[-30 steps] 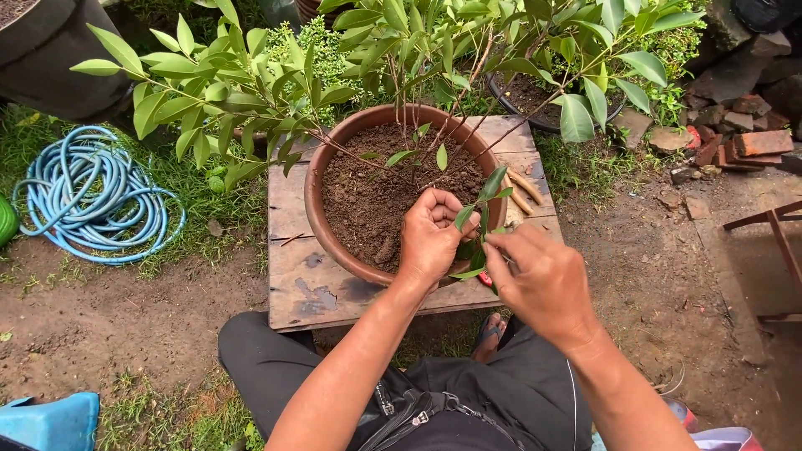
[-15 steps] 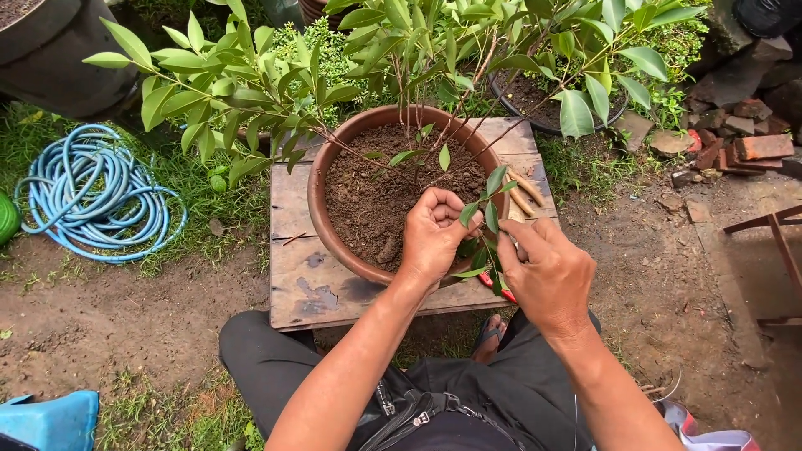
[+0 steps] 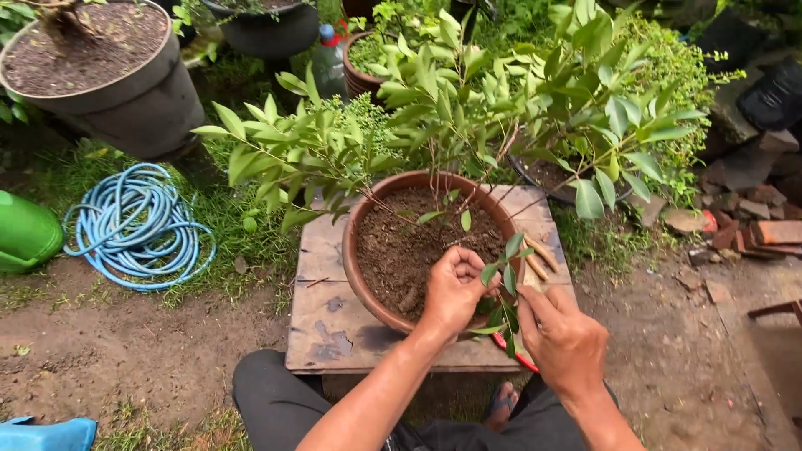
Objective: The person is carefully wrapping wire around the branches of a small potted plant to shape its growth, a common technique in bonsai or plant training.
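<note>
Seedling (image 3: 505, 284) sits lower at the pot (image 3: 368, 288) rim than a moment ago, my left hand (image 3: 451, 292) closed round its stem, right hand (image 3: 564, 338) pinching its base.

The round pot (image 3: 359, 267) at the centre of the frame looks like matt brown terracotta, smooth on the rim, filled with dark, crumbly, rough soil (image 3: 401, 250). It stands on a board table (image 3: 322, 317) of weathered grey wood, stained and scuffed. The plant's leaves (image 3: 434, 108) above it are smooth and faintly glossy. At left, the coiled hose (image 3: 138, 225) is glossy light-blue plastic, and the green can (image 3: 25, 234) at the left edge is smooth plastic too. The big tub (image 3: 125, 92) at upper left looks like dull dark-grey plastic or rubber. The ground (image 3: 125, 359) is bare, damp, gritty earth.
</note>
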